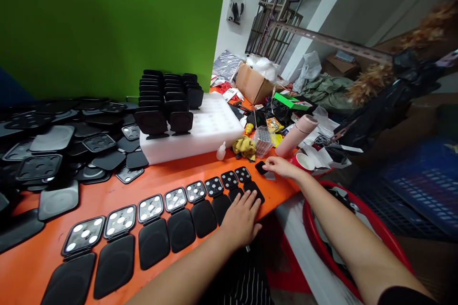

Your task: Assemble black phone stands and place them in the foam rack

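Observation:
My left hand (241, 217) lies with its fingers stretched out over the black square pads at the right end of a row, covering part of them. Each pad in this row, such as the wide one (153, 244), joins a black square frame (150, 208) with pale round dots. Farther right, my right hand (282, 167) has thumb and fingers pinched at the edge of a small black square piece (260, 167). What sits between those fingertips is too small to make out. A pale scrap (270, 176) lies just below them.
A white foam block (193, 145) carries several upright black pads (152, 123). Loose black plates (39, 167) pile at left. A small white bottle (221, 151), yellow cloth (244, 147), pink flask (296, 134) and paper cup (304, 162) stand beyond my hands. A red tub (390, 243) is at right.

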The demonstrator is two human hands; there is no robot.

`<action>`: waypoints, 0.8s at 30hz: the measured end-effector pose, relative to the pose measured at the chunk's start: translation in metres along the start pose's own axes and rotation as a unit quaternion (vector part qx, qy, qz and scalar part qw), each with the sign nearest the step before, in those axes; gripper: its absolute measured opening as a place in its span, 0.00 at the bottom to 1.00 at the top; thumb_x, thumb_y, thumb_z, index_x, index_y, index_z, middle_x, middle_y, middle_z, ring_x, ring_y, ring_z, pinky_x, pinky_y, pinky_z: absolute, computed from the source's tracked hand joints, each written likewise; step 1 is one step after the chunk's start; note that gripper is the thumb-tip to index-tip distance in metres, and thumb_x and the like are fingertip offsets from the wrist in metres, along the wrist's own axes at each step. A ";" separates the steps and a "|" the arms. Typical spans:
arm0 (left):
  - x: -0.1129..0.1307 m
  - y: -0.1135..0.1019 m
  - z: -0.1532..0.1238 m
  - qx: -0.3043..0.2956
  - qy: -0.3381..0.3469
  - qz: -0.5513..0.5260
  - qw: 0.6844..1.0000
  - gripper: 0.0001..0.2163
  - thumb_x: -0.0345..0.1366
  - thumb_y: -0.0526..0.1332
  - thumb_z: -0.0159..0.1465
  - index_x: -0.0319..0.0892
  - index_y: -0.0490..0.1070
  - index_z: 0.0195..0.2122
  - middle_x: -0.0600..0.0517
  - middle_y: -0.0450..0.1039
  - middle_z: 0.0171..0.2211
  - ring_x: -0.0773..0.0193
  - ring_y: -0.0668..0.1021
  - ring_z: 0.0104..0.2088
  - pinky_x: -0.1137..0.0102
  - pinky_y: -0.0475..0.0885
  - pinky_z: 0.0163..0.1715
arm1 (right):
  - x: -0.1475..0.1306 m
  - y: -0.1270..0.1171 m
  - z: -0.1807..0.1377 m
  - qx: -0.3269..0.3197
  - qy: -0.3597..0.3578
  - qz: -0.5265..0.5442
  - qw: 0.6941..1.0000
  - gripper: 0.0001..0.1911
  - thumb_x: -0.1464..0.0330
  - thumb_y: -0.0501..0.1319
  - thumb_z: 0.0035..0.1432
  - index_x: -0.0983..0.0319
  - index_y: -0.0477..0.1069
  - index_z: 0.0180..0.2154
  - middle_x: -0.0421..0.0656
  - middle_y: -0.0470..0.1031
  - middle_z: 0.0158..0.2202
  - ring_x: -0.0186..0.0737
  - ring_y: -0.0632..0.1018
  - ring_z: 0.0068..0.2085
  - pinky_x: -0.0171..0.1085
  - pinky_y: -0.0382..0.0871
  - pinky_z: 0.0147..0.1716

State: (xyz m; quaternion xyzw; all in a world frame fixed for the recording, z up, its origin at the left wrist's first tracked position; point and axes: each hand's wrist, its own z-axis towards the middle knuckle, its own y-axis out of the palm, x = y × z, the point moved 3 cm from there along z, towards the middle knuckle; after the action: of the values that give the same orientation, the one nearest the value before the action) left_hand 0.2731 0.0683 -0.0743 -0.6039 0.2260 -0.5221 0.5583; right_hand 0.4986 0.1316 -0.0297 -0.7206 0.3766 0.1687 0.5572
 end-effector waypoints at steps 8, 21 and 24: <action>-0.004 0.024 0.004 -0.006 -0.033 0.040 0.999 0.35 0.53 0.50 0.58 0.36 0.47 0.61 0.40 0.38 0.63 0.49 0.44 0.62 0.55 0.42 0.58 | -0.012 0.060 0.005 -0.041 -0.013 0.167 0.985 0.23 0.48 0.59 0.43 0.62 0.60 0.26 0.36 0.63 0.21 0.29 0.64 0.21 0.32 0.55 0.21; -0.007 0.024 0.004 0.005 -0.033 0.048 0.998 0.33 0.53 0.47 0.59 0.37 0.49 0.60 0.41 0.40 0.63 0.50 0.46 0.62 0.56 0.42 0.58 | -0.009 0.072 0.015 -0.008 -0.025 0.152 0.988 0.20 0.52 0.60 0.45 0.63 0.61 0.23 0.35 0.61 0.20 0.30 0.62 0.23 0.32 0.55 0.25; -0.006 0.023 0.004 0.005 -0.034 0.050 0.998 0.33 0.53 0.48 0.59 0.37 0.49 0.60 0.41 0.41 0.63 0.50 0.46 0.61 0.56 0.42 0.57 | -0.009 0.073 0.013 0.007 -0.040 0.144 0.989 0.19 0.53 0.60 0.46 0.62 0.61 0.23 0.35 0.61 0.20 0.31 0.61 0.23 0.32 0.55 0.26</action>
State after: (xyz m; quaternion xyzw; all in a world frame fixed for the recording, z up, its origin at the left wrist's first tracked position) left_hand 0.2816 0.0684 -0.0973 -0.6068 0.2344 -0.4733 0.5940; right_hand 0.4418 0.1401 -0.0769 -0.6472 0.4551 0.2733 0.5471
